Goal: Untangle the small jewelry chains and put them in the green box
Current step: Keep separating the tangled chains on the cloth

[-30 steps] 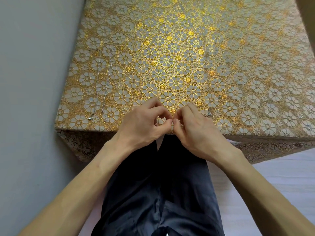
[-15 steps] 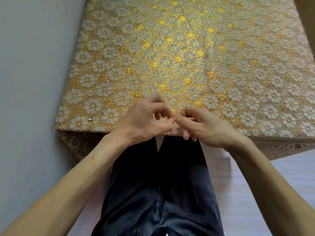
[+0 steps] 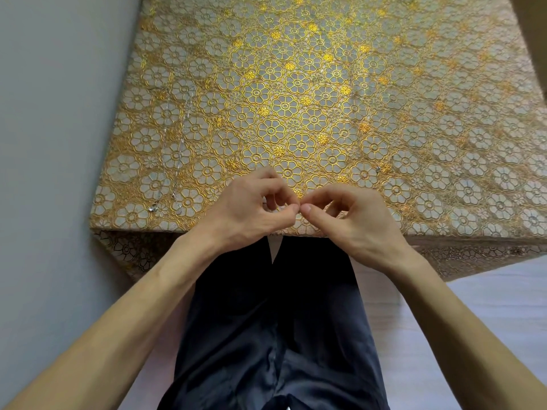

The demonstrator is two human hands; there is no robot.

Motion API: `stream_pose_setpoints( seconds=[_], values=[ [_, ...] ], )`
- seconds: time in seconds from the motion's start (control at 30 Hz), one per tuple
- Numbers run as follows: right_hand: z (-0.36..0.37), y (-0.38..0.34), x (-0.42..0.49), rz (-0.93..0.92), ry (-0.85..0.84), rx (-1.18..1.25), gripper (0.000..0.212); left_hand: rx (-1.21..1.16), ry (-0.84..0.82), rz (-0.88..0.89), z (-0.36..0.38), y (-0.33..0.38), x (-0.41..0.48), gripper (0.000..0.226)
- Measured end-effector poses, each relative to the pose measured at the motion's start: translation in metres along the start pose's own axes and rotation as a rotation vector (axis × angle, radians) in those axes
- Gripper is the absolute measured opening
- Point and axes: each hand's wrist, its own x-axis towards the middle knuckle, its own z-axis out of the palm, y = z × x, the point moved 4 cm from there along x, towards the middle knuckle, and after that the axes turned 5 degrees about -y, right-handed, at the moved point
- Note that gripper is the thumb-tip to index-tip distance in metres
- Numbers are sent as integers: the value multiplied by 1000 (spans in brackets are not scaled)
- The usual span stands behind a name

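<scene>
My left hand point(image 3: 251, 211) and my right hand point(image 3: 349, 217) meet thumb to thumb at the near edge of the table, both pinched on a very thin silver chain point(image 3: 283, 206). Only a small glint of it shows between the fingertips. A tiny silver piece point(image 3: 377, 169) lies on the cloth just right of my hands; whether it belongs to that chain I cannot tell. Two more silver chains point(image 3: 179, 161) lie stretched out side by side at the table's left edge, each ending in a small pendant point(image 3: 152, 208). No green box is in view.
A gold flower-patterned tablecloth point(image 3: 296, 84) covers the whole table and hangs over its near edge. A grey wall point(image 3: 53, 143) stands close on the left. My dark trousers point(image 3: 275, 321) fill the space below the table edge.
My right hand has turned from palm down to thumb forward and drawn slightly right. Both hands stay pinched together at the table's edge. The view has shifted a little.
</scene>
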Motion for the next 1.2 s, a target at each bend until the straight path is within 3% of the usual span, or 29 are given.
stream_pose_setpoints(
  seconds=[0.13,0.33,0.53,0.67,0.77,0.83,0.97,1.2],
  values=[
    [2,-4,0,-137,43,-227,6,82,0,22,2,-2,0,8],
    [8,-7,1,-161,39,-428,25,125,-20,41,4,-2,2,21],
    [9,-7,3,-156,-34,-559,19,615,26,316,10,15,3,18],
    [10,-10,3,-158,-63,-631,21,784,22,438,13,18,2,19],
    [10,-8,4,-152,-35,-529,23,545,26,285,3,14,6,20],
    [7,-3,4,-122,-36,-357,13,370,38,177,-3,7,5,19],
    [4,2,3,-84,-37,-184,6,131,93,75,-5,-5,-7,17],
    [8,1,2,-123,-19,-214,8,49,131,54,0,-3,-14,12]
  ],
)
